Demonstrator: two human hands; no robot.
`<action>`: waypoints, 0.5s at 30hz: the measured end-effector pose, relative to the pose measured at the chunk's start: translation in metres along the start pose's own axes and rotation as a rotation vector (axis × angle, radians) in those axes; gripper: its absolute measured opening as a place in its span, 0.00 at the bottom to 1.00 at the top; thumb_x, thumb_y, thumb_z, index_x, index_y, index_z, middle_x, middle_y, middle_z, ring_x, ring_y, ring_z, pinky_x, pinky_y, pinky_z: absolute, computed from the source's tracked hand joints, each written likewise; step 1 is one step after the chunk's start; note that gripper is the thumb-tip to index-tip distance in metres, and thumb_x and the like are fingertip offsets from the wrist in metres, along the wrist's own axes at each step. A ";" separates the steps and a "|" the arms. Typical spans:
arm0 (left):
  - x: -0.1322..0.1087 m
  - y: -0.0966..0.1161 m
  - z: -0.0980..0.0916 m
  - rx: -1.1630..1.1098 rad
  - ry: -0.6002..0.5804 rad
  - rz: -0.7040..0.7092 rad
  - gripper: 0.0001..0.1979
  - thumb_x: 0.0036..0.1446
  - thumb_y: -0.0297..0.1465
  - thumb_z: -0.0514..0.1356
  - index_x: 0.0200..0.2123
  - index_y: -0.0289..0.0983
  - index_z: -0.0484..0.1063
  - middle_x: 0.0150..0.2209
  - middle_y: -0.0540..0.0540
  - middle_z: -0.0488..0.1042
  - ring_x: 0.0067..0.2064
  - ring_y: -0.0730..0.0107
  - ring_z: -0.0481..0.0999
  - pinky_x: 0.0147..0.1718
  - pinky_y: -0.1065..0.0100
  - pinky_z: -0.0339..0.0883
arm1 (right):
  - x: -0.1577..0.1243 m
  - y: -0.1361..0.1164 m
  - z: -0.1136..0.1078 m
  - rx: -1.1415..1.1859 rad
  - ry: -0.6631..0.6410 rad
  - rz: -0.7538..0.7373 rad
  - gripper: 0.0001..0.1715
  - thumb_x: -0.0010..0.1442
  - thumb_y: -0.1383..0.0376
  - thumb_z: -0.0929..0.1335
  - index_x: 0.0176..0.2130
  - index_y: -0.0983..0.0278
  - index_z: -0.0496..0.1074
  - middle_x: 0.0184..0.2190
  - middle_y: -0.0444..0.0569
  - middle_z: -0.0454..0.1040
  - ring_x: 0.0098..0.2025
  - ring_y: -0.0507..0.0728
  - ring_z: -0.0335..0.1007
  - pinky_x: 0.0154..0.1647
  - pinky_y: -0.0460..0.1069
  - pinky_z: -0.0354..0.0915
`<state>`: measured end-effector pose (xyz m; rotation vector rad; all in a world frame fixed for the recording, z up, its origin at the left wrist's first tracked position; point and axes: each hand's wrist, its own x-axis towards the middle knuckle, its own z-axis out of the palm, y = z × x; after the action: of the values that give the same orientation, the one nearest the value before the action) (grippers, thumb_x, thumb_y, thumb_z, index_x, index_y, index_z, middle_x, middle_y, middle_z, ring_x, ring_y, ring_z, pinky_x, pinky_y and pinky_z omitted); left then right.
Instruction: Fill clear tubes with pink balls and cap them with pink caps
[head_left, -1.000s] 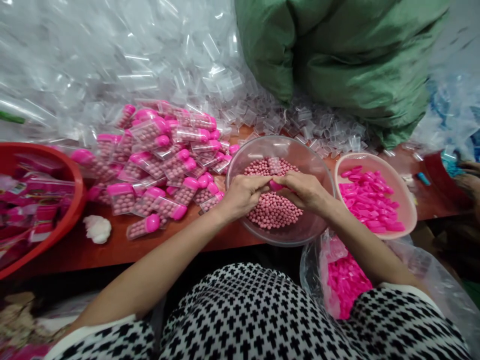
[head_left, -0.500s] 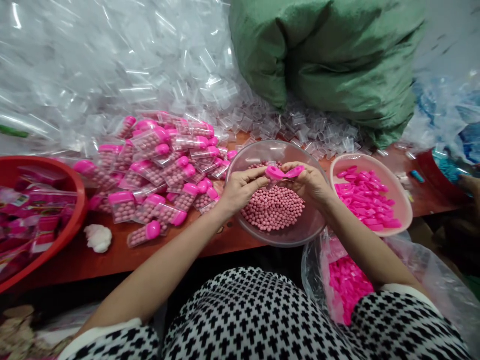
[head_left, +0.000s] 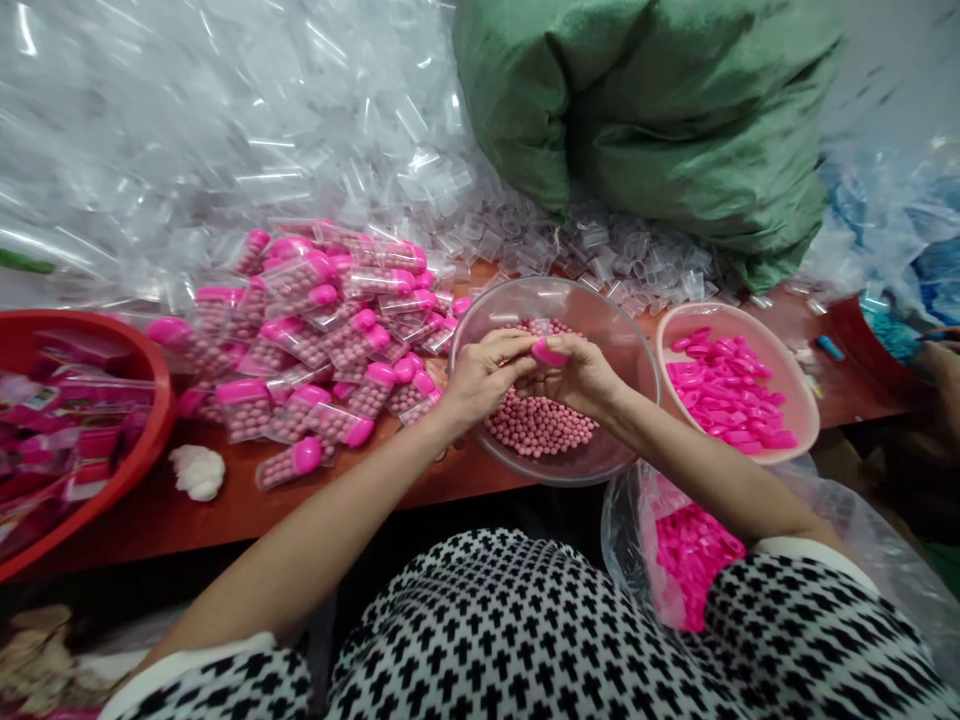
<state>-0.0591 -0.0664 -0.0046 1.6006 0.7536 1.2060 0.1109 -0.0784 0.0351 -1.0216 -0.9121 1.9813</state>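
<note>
Over a clear plastic bowl (head_left: pixel 637 440) of pink beads (head_left: pixel 541 425), my two hands meet around one small container. Its bright pink flip cap (head_left: pixel 549 352) shows between the fingers, folded shut; the body under it is mostly hidden. My left hand (head_left: pixel 487 375) is closed on the container from the left side. From the right, my right hand (head_left: pixel 589 378) grips it too, its thumb pressed on the cap. To the left lies a heap of clear, pink-capped containers (head_left: pixel 300 350) filled with beads.
Right of the bowl, a pale pink basin (head_left: pixel 806 415) holds pink caps, with a bag of more caps (head_left: pixel 694 555) below. Clear empty containers (head_left: pixel 360 120) and a green sack (head_left: pixel 675 130) lie behind. A red basin (head_left: pixel 161 400) stands left. Another person's hand (head_left: pixel 941 365) shows far right.
The pink cap stood open with its lid spread to the right; now it is folded shut. My right hand has moved left, closer to my left hand.
</note>
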 end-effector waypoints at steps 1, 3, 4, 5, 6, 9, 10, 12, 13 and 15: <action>0.001 0.000 0.000 -0.002 0.007 0.000 0.11 0.58 0.36 0.66 0.42 0.40 0.85 0.48 0.42 0.83 0.55 0.55 0.78 0.59 0.56 0.68 | 0.002 -0.003 0.001 -0.017 -0.003 0.006 0.19 0.48 0.52 0.75 0.33 0.63 0.74 0.24 0.46 0.78 0.30 0.57 0.76 0.38 0.55 0.78; 0.005 0.003 -0.003 -0.026 0.035 0.002 0.13 0.59 0.36 0.66 0.44 0.39 0.84 0.49 0.42 0.83 0.54 0.55 0.79 0.58 0.56 0.69 | 0.006 -0.012 0.003 -0.086 -0.021 0.019 0.24 0.52 0.47 0.74 0.36 0.63 0.75 0.27 0.48 0.79 0.31 0.57 0.77 0.37 0.54 0.78; 0.008 0.006 -0.007 -0.044 0.058 0.008 0.13 0.59 0.37 0.66 0.45 0.38 0.83 0.49 0.42 0.83 0.54 0.55 0.79 0.58 0.56 0.69 | 0.009 -0.019 0.002 -0.135 -0.033 0.013 0.27 0.54 0.43 0.73 0.38 0.63 0.74 0.29 0.49 0.79 0.33 0.57 0.77 0.37 0.53 0.78; 0.011 0.009 -0.012 -0.061 0.090 0.014 0.14 0.59 0.37 0.66 0.47 0.38 0.83 0.49 0.43 0.83 0.53 0.56 0.79 0.57 0.57 0.70 | 0.012 -0.026 -0.001 -0.190 -0.038 -0.010 0.30 0.55 0.40 0.72 0.40 0.63 0.74 0.33 0.50 0.80 0.35 0.57 0.77 0.37 0.53 0.78; 0.015 0.014 -0.020 -0.072 0.134 0.020 0.15 0.60 0.37 0.66 0.48 0.38 0.82 0.49 0.43 0.83 0.52 0.58 0.80 0.55 0.57 0.71 | 0.015 -0.032 -0.005 -0.251 -0.033 -0.055 0.32 0.55 0.38 0.72 0.42 0.62 0.74 0.37 0.51 0.80 0.38 0.57 0.78 0.36 0.52 0.78; 0.025 0.028 -0.056 -0.025 0.323 0.050 0.18 0.61 0.39 0.68 0.52 0.38 0.79 0.46 0.47 0.83 0.48 0.63 0.79 0.52 0.59 0.70 | 0.027 -0.047 -0.025 -0.499 0.055 -0.243 0.34 0.54 0.42 0.74 0.50 0.60 0.73 0.48 0.50 0.78 0.44 0.57 0.77 0.36 0.51 0.77; 0.028 0.031 -0.072 0.030 0.389 0.063 0.19 0.61 0.39 0.68 0.52 0.38 0.79 0.45 0.49 0.82 0.48 0.65 0.78 0.53 0.60 0.69 | 0.031 -0.049 -0.033 -0.626 0.092 -0.279 0.32 0.55 0.45 0.75 0.50 0.61 0.73 0.48 0.50 0.77 0.44 0.57 0.77 0.37 0.51 0.77; 0.032 0.035 -0.104 0.205 0.459 0.029 0.20 0.63 0.42 0.67 0.53 0.37 0.77 0.47 0.54 0.81 0.53 0.65 0.75 0.57 0.60 0.64 | 0.037 -0.049 -0.045 -0.984 0.157 -0.285 0.22 0.59 0.52 0.74 0.47 0.63 0.74 0.46 0.52 0.79 0.44 0.58 0.76 0.42 0.53 0.75; 0.034 0.035 -0.119 0.305 0.472 -0.022 0.20 0.65 0.43 0.64 0.54 0.37 0.75 0.49 0.56 0.80 0.57 0.65 0.72 0.60 0.60 0.60 | 0.040 -0.047 -0.049 -1.203 0.188 -0.262 0.18 0.61 0.56 0.73 0.46 0.65 0.75 0.45 0.54 0.79 0.45 0.60 0.77 0.46 0.55 0.74; 0.038 0.031 -0.143 0.538 0.475 -0.140 0.18 0.68 0.41 0.60 0.53 0.36 0.74 0.52 0.57 0.79 0.64 0.63 0.66 0.65 0.57 0.51 | 0.042 -0.043 -0.051 -1.630 0.251 -0.185 0.15 0.63 0.60 0.71 0.47 0.66 0.76 0.48 0.58 0.79 0.49 0.65 0.76 0.51 0.59 0.71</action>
<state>-0.1844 0.0023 0.0448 1.6513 1.5750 1.3698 0.1483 -0.0088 0.0330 -1.7693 -2.3876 0.5711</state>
